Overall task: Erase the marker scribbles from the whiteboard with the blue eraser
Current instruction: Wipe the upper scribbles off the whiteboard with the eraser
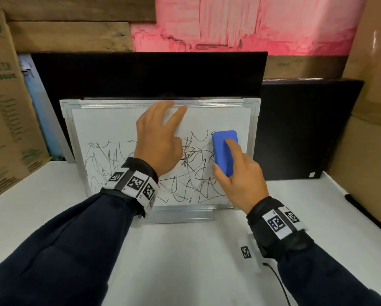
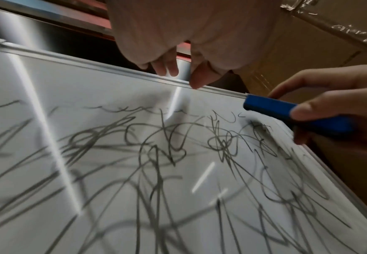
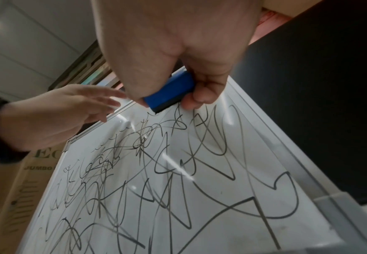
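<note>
Head view: the whiteboard (image 1: 127, 120) stands propped near upright on the white worktop (image 1: 185, 261), leaning back against a black panel (image 1: 149, 74), so it has little support against a forward or sideways push. The left hand (image 1: 157, 140) reaches to the top frame with fingers extended and apart, holding nothing; judged from its placement, it is there to steady the board while the other hand rubs. The right hand (image 1: 240, 180) has its grip clamped on the blue eraser (image 1: 224, 149), thumb on one long side and fingers over the back, which places the flat face against the board. The eraser sits at the upper right edge of the scribbles (image 1: 110, 160), which cover the lower two thirds of the board almost entirely; erasing appears barely begun. Left wrist view: the fingertips (image 2: 196, 82) of the left hand meet the aluminium top rail, and the eraser lies low against the surface near the right corner. Right wrist view: the eraser's dark pad edge meets the board at the topmost marker lines, the fingers of the right hand curled round the eraser's body. Starting at the top corner suits downward or sideways strokes across the marks.
</note>
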`<state>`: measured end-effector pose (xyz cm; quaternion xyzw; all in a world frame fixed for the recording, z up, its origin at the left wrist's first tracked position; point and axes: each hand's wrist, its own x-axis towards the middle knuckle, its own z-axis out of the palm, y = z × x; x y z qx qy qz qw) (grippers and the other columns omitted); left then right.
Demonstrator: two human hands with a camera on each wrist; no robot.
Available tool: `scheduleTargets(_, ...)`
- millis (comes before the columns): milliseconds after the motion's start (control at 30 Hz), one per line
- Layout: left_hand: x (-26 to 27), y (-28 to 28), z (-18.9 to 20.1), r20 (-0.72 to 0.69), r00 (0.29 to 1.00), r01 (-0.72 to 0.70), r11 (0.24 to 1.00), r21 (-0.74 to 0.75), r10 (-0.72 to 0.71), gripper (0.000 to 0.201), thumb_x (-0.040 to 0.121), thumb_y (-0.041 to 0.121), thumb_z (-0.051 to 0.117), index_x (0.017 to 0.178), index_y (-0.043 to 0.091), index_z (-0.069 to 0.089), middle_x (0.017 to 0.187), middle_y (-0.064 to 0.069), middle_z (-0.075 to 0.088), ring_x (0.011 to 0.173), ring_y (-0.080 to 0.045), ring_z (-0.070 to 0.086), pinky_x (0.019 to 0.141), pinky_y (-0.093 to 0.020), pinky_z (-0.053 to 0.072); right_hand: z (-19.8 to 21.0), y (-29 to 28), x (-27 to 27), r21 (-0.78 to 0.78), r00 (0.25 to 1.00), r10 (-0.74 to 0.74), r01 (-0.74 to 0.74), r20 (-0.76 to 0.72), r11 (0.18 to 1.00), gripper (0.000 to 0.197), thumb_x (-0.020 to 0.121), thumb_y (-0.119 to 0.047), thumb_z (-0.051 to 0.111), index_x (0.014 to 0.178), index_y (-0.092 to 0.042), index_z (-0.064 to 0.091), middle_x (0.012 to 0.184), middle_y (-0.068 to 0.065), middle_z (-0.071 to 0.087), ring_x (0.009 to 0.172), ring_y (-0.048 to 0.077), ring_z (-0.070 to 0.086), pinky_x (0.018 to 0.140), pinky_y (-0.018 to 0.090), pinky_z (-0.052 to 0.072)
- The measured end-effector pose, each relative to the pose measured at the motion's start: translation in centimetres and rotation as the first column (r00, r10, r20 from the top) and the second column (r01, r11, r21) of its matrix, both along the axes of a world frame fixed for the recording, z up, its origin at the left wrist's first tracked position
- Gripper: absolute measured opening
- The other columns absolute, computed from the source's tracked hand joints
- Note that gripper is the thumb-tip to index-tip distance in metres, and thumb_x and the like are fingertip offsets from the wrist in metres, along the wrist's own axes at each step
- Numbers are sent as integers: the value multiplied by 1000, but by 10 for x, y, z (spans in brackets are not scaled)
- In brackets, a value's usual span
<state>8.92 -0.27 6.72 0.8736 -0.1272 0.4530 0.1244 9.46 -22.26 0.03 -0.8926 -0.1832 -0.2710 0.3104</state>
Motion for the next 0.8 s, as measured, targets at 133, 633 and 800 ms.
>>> scheduleTargets(133,-32,10,-53,-123,992,2,990,-139,-19,41,86,12,57,126,18,66,121,-5,53,103,-22,52,90,-42,46,2,12,1,61,999,1,-4,48,998,64,93,-51,57,147,-30,31,103,6,50,77,21,53,69,30,46)
scheduleTargets(633,-52,-17,-130,-880,472,169,974,149,53,31,95,27,44,122,23,59,118,1,53,112,-21,53,94,-34,47,-10,28,1,175,983,-102,74,156,982,56,82,-50,71,131,-31,52,96,-1,40,68,11,44,59,22,41)
scheduleTargets(800,-44,1,-133,-901,435,220,970,100,-6,30,93,27,43,117,25,61,115,4,57,105,-17,54,92,-34,48,-17,29,6,206,980,-90,52,180,977,56,85,-48,70,135,-29,52,100,0,40,75,6,40,62,21,43)
